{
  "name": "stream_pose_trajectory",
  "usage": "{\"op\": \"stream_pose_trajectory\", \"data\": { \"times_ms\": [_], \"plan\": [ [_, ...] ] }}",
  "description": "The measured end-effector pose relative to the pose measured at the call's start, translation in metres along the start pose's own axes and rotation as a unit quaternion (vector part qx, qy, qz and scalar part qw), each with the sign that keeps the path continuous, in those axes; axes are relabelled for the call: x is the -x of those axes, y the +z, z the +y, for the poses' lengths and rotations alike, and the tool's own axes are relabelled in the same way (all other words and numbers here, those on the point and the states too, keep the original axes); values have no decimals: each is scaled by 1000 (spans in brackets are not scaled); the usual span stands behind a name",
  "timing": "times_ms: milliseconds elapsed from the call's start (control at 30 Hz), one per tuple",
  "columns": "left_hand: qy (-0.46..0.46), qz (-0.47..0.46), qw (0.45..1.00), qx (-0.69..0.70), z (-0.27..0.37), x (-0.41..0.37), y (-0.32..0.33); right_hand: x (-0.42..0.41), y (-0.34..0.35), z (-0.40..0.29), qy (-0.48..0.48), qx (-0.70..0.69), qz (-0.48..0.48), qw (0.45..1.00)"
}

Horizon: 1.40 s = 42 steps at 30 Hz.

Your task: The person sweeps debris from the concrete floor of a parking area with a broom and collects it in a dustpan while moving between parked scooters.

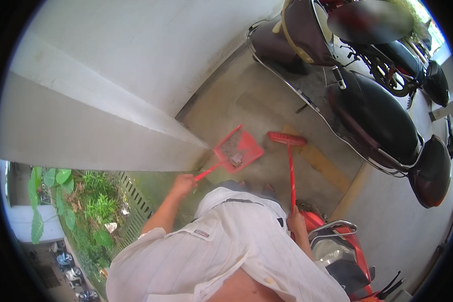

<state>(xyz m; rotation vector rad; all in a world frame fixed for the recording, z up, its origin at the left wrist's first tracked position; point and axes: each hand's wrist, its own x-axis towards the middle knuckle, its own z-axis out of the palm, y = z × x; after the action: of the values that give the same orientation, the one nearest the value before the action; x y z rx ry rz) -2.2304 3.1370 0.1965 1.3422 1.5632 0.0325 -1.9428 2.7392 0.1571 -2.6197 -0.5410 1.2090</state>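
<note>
My left hand [185, 185] grips the handle of a red plastic dustpan [252, 150]. Grey dust and a pale, crumpled scrap [235, 158] lie in the pan, which is beside the corner of a wall. Whether the pan touches the floor I cannot tell. In my right hand [296, 222] is the red handle of a broom [292, 177]. The broom's red bristled head [287, 138] is at the floor, to the right of the dustpan and apart from it.
A dark electric scooter [373, 105] with a chrome side rail stands to the right. Close by my right arm is a red scooter [339, 249]. The pale wall [109, 124] bounds the left side. A slotted drain cover [137, 204] and a planted bed [98, 204] lie at lower left.
</note>
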Motion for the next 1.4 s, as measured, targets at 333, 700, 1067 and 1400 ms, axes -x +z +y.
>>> {"op": "stream_pose_trajectory", "data": {
  "times_ms": [333, 700, 1067, 1400],
  "plan": [
    [276, -77, 934, -216, 27, -182, 42, 70, 50, -27, 81, -111, -40, 990],
    [229, -228, 847, -423, 209, -299, 44, 144, 106, -164, 257, -510, 49, 819],
    [330, -205, 771, -505, 248, -321, 54, 50, 135, -156, 235, -266, 141, 924],
    [388, -282, 652, -588, 215, -384, 65, 141, 155, -205, 207, -380, 87, 897]
  ]
}}
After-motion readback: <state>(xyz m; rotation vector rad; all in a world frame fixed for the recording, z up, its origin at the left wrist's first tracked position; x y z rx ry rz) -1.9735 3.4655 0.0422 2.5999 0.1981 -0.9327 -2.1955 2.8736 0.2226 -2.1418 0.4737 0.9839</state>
